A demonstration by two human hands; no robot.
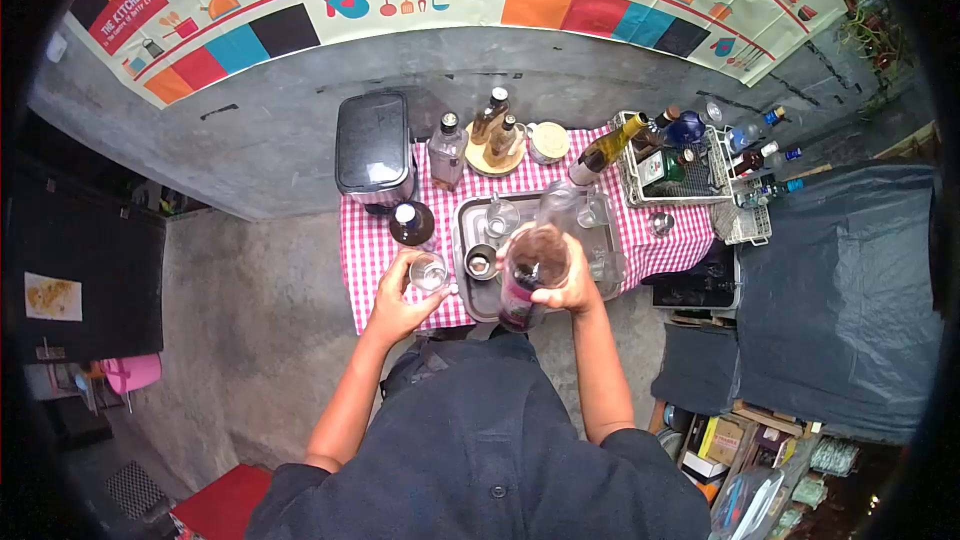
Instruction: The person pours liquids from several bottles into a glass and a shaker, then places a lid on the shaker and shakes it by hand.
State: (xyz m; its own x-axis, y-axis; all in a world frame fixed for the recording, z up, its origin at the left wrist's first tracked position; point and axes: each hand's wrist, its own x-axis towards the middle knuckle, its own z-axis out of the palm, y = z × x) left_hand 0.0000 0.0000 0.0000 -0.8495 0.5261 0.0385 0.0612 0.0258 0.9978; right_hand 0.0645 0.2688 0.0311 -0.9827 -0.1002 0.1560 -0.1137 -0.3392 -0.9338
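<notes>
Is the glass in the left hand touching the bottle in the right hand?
Apart. The head view shows a gap between the glass and the bottle, with tray and metal cup visible between them.

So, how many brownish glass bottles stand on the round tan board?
2: one bottle at the back of the board, another bottle in front; none seems hidden.

Makeshift kitchen bar, apparently: "THE KITCHEN" banner [450, 2] behind the gingham-covered worktop [368, 282], bottles [447, 158] along its back, bottle crate [682, 201] at its right.

Dark shirt [430, 460], short sleeves [645, 465], round button [498, 491] in front.
</notes>
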